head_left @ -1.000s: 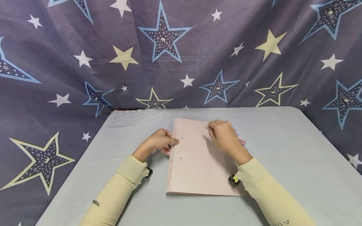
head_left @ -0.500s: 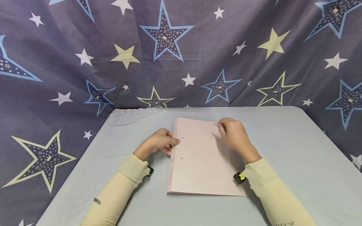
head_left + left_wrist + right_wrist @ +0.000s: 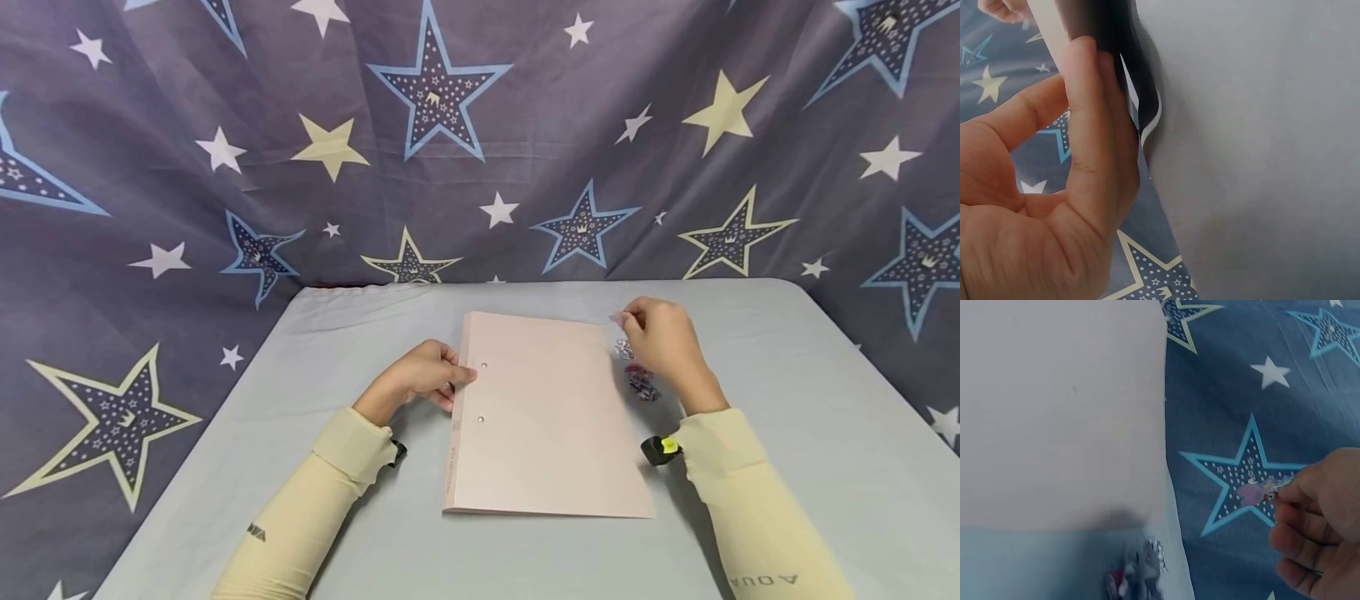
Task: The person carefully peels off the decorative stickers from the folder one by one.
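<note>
A pale pink file folder (image 3: 551, 417) lies closed on the table, its spine to the left and two small metal eyelets near the spine. My left hand (image 3: 420, 372) grips the spine edge, thumb on the cover and fingers at the side. In the left wrist view, the fingers (image 3: 1091, 125) lie along the spine. Off the folder's upper right corner, my right hand (image 3: 663, 342) pinches a small clear sticker (image 3: 1254, 492) with a pinkish figure, held in the air. Just below that hand lie small, shiny, colourful pieces (image 3: 641, 382), their kind unclear.
A light grey-blue cloth covers the table (image 3: 787, 400). Behind it hangs a dark curtain (image 3: 525, 108) with a star pattern. The colourful pieces sit close to the folder's right edge.
My right hand has moved right, from above the folder's cover to beyond its upper right corner, with the sticker. The colourful pieces are uncovered again. My left hand stays on the spine.
</note>
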{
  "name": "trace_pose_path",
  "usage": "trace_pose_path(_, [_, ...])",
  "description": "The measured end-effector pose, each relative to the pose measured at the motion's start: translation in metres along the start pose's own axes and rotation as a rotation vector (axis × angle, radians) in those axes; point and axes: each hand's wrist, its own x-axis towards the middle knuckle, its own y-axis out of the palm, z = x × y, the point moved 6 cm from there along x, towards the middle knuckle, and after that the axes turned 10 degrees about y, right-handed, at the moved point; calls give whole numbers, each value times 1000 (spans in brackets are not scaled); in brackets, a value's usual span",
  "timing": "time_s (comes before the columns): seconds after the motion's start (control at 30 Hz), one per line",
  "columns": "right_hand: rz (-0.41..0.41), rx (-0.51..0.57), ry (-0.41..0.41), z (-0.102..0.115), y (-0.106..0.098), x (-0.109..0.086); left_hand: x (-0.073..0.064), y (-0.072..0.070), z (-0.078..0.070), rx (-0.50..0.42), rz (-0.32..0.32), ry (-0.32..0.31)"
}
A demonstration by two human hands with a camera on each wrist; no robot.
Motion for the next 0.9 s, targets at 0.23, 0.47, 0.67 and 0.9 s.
trace_pose_path(0.23, [81, -48, 99, -17, -4, 2, 0, -2, 3, -5, -7, -20])
trace_pose_path(0.47, [167, -62, 143, -28, -3, 2, 1, -2, 4, 5, -29, -23])
trace_pose_path(0.67, [260, -37, 177, -42, 3, 0, 2, -1, 4, 12, -26, -22])
trace_pose_path(0.9, [365, 12, 258, -53, 12, 0, 2, -2, 4, 12, -31, -32])
